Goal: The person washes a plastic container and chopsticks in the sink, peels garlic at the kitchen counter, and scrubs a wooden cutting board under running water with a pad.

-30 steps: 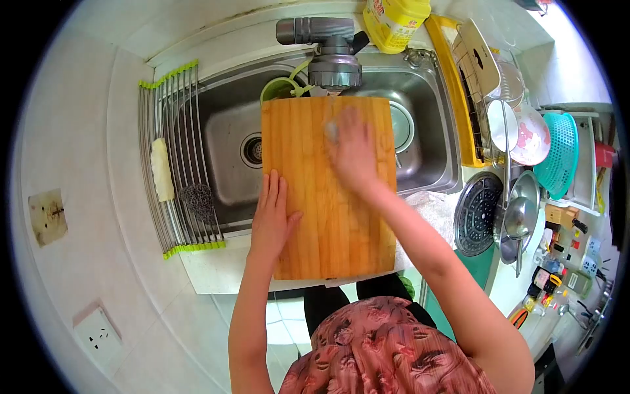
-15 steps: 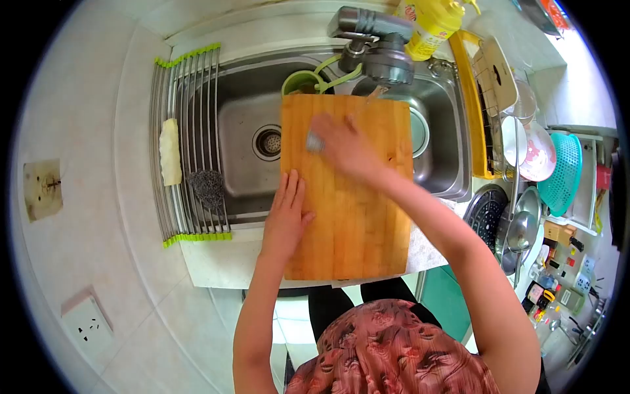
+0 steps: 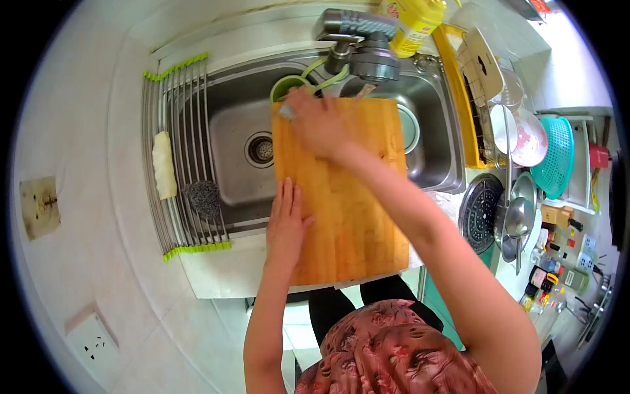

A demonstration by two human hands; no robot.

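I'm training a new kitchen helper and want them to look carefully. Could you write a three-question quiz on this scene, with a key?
1. Which hand rests at the left edge of the board?
2. True or false: the yellow bottle is right of the tap.
3. The scourer lies on: a) the board, b) the green-ended rack, c) the tap.

Key: 1 the left hand; 2 true; 3 b.

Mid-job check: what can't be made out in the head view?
Head view: grey item at the right hand; blur and the hand obscure what it is.
Head view: round item in the right basin; the wooden cutting board covers its left part.
Head view: top of the yellow bottle; cut off by the upper edge.
Head view: writing on small bottles at far right; too small.
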